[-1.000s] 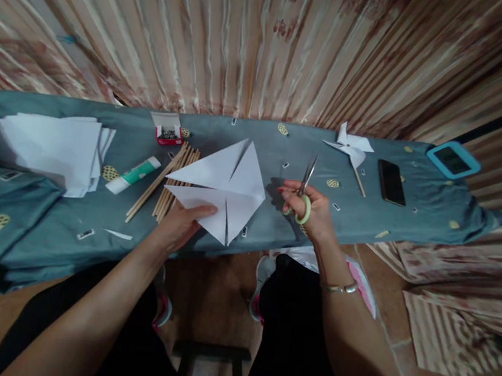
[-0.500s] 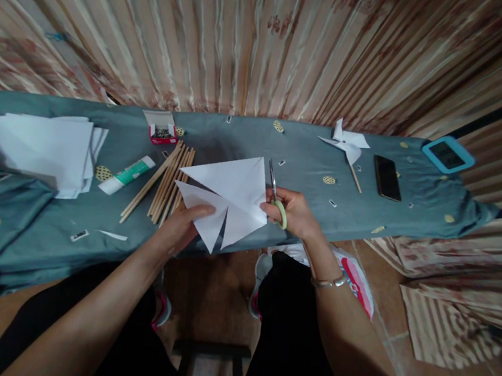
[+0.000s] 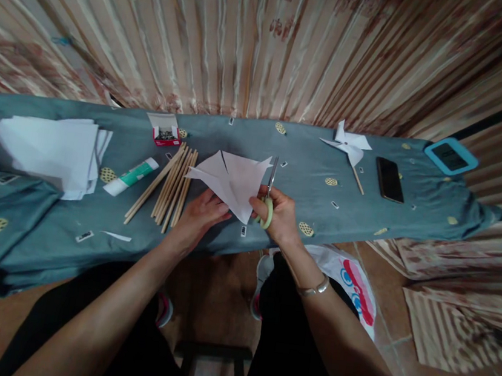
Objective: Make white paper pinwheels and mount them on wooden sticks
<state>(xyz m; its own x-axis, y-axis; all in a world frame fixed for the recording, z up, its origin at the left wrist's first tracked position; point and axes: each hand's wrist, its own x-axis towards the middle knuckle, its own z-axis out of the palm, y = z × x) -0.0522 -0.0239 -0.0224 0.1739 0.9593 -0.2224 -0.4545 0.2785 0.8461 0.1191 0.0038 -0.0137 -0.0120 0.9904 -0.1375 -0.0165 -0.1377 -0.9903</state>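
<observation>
A white paper square (image 3: 238, 177) with slits cut in from its corners is raised above the table edge, its flaps lifting a little. My right hand (image 3: 278, 212) pinches its right side between thumb and fingers. The same hand has scissors (image 3: 269, 199) with light green handles looped on it, blades pointing away from me. At the lower left edge of the sheet is my left hand (image 3: 202, 215), its fingers loosely bent and apart; whether they touch the paper is hard to see. A finished paper pinwheel (image 3: 350, 145) on a stick lies to the right.
Left of the hands are wooden sticks (image 3: 173, 187), a glue stick (image 3: 131, 176), an open red box (image 3: 166, 135) of small metal pieces and a paper stack (image 3: 49, 151). A paper sliver (image 3: 117, 236) lies nearer. A phone (image 3: 390, 179) and blue-framed device (image 3: 451, 156) are right.
The paper has turned, so its slits point elsewhere. My left hand has let go of its flap and shifted right along the lower edge. My right hand has moved slightly left with the scissors.
</observation>
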